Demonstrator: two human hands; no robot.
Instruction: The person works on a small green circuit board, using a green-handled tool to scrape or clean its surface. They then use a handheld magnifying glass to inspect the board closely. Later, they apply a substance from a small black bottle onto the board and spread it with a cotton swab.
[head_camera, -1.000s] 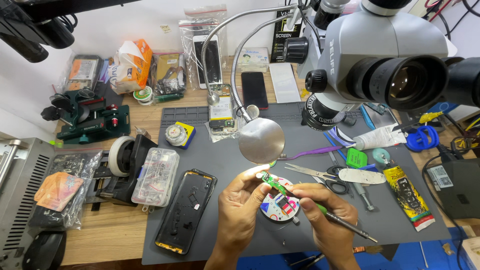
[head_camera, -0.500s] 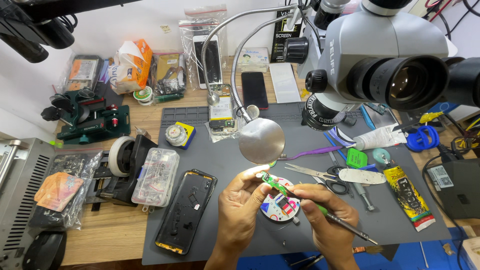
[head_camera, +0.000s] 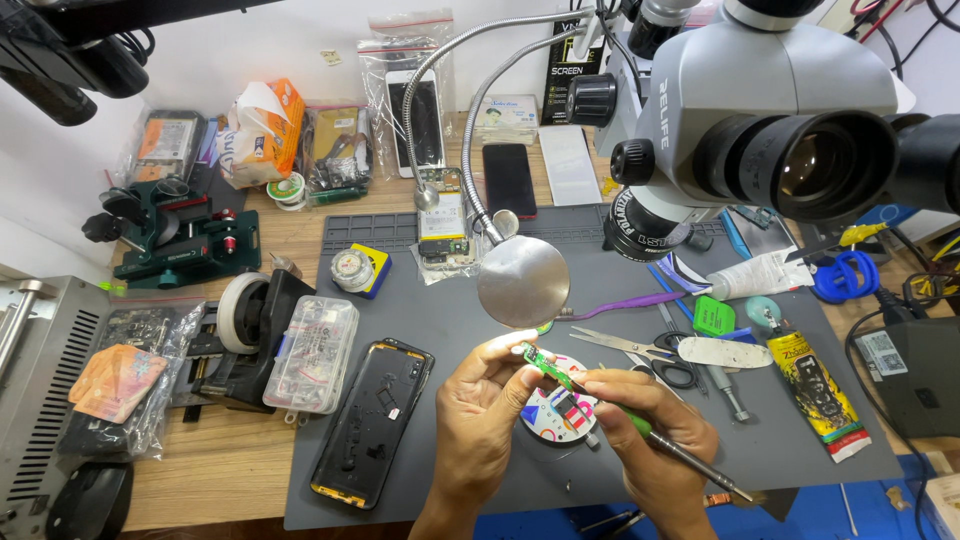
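Beside the opened phone (head_camera: 372, 420), a small green board (head_camera: 541, 361) is pinched by the left hand (head_camera: 480, 420) and worked with a tool (head_camera: 660, 440) gripped by the right hand (head_camera: 650, 440), reassembly not yet begun.

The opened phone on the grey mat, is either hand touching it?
No: the opened phone lies apart, left of the left hand; both hands are at a small green circuit board.

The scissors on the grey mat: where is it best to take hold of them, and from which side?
Grip the scissors at the dark finger loops, coming from the right. The blades point left toward the purple tool, and the loops lie at the right, beside the white oval piece, clear of the right hand.
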